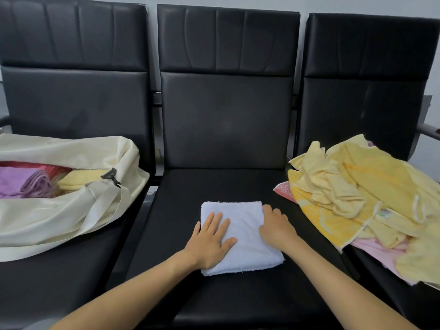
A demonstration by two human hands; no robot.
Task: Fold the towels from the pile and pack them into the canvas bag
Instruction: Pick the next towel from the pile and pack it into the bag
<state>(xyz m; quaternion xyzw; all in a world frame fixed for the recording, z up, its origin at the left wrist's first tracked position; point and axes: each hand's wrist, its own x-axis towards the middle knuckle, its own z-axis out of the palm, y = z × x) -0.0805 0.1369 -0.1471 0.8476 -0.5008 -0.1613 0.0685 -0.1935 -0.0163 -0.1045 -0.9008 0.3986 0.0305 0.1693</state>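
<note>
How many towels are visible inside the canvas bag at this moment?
3. In the canvas bag, a purple towel lies at the left, a red towel behind it, and a yellow towel at the right. More may be hidden underneath.

- Soft, even indoor light, fairly bright, with no hard shadows.
- The black seat backs (pixel 226 120) show a broad, dull sheen, strongest on their upper panels.
- The white towel (pixel 242 234) is nearly blown out, its pile washed flat in the middle.
- Only faint, soft shadow lies beside the left hand (pixel 210 241) and right hand (pixel 276 228).
- Wide-angle bending tilts the outer seat backs and stretches the forearms at the bottom edge.
- Fine detail is slightly smeared throughout.
</note>
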